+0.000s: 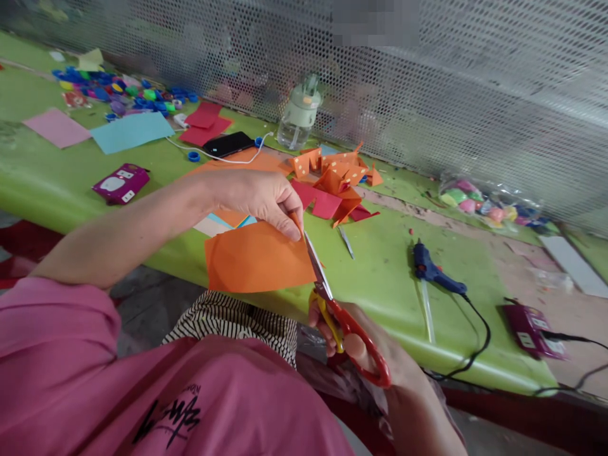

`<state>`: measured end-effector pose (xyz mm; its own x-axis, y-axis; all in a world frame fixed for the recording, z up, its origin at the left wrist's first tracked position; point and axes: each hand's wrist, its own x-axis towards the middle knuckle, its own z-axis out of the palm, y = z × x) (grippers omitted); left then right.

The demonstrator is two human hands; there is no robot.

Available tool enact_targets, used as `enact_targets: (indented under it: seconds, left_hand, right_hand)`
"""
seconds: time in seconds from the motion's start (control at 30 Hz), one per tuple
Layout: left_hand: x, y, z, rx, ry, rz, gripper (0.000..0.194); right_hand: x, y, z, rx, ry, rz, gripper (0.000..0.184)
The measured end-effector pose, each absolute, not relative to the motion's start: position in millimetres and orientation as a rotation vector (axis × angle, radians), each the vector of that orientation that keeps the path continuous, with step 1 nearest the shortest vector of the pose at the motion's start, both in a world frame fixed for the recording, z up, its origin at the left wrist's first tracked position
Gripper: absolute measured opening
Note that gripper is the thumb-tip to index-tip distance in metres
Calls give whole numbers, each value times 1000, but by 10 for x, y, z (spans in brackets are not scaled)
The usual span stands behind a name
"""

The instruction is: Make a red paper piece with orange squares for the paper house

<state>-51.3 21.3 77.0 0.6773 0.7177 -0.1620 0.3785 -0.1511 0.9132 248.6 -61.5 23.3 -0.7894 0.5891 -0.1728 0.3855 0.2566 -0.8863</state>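
Between the thumb and fingers of my left hand (270,199) is the upper right corner of an orange paper sheet (259,259), which hangs over the table's near edge. My right hand (361,342) grips scissors (358,335) with red and yellow handles, thumb and fingers in the loops. Their blades point up and away from me and lie at the sheet's right edge, close to my left fingertips. Whether the blades are fully closed is hard to make out. Folded orange and red paper pieces (339,183), some with pale dots, lie just beyond my left hand.
A blue glue gun (434,269) with a cord lies right of the scissors, near a purple power block (529,329). Tweezers (346,242) rest mid-table. Behind stand a water bottle (300,114) and perforated metal panel (427,95). A phone (229,144) and coloured caps (126,92) lie left.
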Motion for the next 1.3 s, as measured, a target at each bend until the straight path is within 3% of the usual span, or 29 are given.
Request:
enact_targets:
  seconds: [0.77, 1.3]
  left_hand:
    - [-479, 274, 653, 1855, 887, 252, 16]
    - [-421, 280, 561, 1711, 874, 221, 15]
  right_hand:
    - [2439, -622, 101, -898, -2064, 1900, 81]
    - [2386, -618, 117, -979, -2080, 1817, 76]
